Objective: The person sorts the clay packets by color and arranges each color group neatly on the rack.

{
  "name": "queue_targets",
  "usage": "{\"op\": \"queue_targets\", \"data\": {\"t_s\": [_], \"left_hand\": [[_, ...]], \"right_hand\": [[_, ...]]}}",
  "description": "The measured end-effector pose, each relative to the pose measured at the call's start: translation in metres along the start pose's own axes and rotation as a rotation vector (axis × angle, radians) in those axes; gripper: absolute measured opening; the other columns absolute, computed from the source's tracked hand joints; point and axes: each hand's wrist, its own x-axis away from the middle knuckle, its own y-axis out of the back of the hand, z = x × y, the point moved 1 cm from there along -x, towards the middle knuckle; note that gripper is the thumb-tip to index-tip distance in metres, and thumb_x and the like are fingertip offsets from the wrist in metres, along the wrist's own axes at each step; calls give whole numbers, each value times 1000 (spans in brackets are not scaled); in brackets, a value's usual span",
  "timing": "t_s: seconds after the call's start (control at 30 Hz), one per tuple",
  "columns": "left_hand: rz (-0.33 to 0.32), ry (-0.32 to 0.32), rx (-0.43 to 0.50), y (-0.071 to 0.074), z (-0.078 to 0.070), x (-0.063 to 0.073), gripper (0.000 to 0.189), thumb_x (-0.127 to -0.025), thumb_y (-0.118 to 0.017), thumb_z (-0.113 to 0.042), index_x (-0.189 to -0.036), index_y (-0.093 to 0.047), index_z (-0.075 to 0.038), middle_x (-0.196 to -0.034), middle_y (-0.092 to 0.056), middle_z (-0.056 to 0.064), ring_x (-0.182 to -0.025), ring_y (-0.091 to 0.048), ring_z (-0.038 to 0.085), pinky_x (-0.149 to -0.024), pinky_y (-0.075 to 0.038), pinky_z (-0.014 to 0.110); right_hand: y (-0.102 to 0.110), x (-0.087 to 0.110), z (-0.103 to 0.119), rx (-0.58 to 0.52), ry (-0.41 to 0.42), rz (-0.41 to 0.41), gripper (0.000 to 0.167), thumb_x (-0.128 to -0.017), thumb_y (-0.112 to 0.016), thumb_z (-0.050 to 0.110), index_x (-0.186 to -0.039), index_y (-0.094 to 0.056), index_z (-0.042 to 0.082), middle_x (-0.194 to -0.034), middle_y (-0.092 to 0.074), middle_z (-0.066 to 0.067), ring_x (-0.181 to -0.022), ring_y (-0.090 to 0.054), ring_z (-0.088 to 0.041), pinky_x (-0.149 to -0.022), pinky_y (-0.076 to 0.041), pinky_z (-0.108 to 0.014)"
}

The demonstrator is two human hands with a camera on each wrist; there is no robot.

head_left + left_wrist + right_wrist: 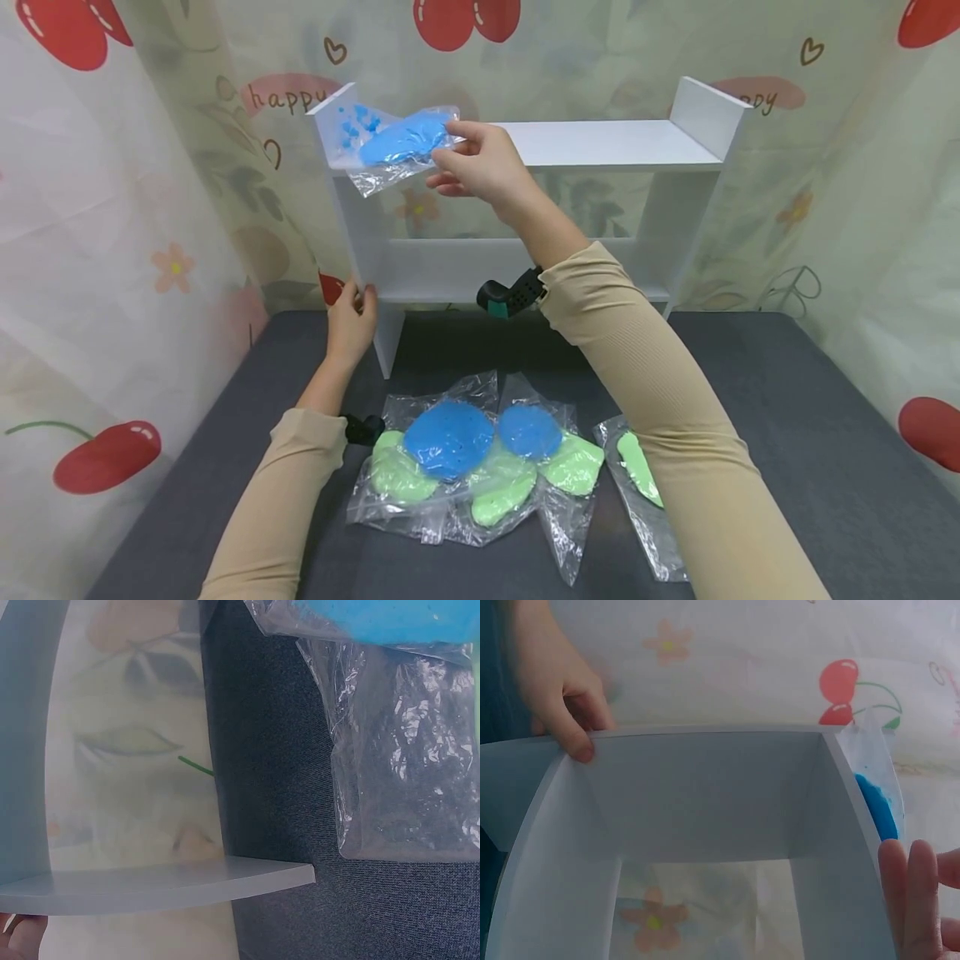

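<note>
A clear plastic bag [408, 140] with a flat blue piece and small blue bits in it lies at the left end of the top board of a white shelf [600, 143]. My right hand [483, 162] pinches the bag's right edge between thumb and fingers. Lower down, my left hand [351, 329] grips the shelf's left side panel near the lower board. In the right wrist view the left thumb and fingers [574, 739] lie on either side of the panel's edge. The bag [880, 806] also shows there, just beyond the top board.
On the dark table [750, 433] in front of the shelf lie several clear bags with blue pieces [450, 437] and green pieces [573, 462]. Another green-filled bag [637, 475] is partly hidden by the right forearm. Printed curtains [180, 208] surround the table.
</note>
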Motion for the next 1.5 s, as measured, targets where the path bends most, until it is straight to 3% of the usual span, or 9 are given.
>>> {"op": "queue_targets", "data": {"t_s": [0.43,0.7,0.93,1.23,1.5], "left_hand": [[-1,-10,-22,-1,2,0,41,-99,-42,-19,-138,-44,-6,-139,-48,19,-120,-53,39,-90,-49,52],[0,-1,-24,-1,2,1,42,-99,-41,-19,-139,-43,-7,-139,-48,19,-120,-54,39,-91,-49,51],[-3,-4,-17,-1,1,1,41,-99,-42,-19,-138,-44,-6,-139,-48,19,-120,-53,39,-91,-48,51],[-2,11,-17,0,0,1,40,-99,-42,-19,-137,-45,-5,-139,-48,19,-120,-53,39,-91,-49,50],[-3,9,-17,-1,0,1,40,-99,-41,-19,-137,-45,-6,-139,-48,19,-120,-54,39,-91,-49,51]], "right_hand": [[0,2,-2,16,0,53,56,-93,-57,21,-145,-36,21,-128,-53,-8,-90,-68,-19,-85,-53,-26],[6,9,-10,-27,59,24,49,-92,-57,18,-139,-45,19,-102,-54,-5,-79,-65,-18,-82,-55,-29],[17,21,-17,-50,121,24,44,-92,-59,18,-134,-50,18,-100,-57,-4,-74,-64,-20,-78,-56,-29],[24,38,-27,-40,134,91,41,-92,-57,19,-133,-51,17,-110,-54,-7,-79,-63,-22,-82,-55,-33],[26,57,-44,34,144,174,39,-93,-57,20,-131,-52,17,-104,-57,-6,-80,-63,-21,-80,-55,-34]]}}
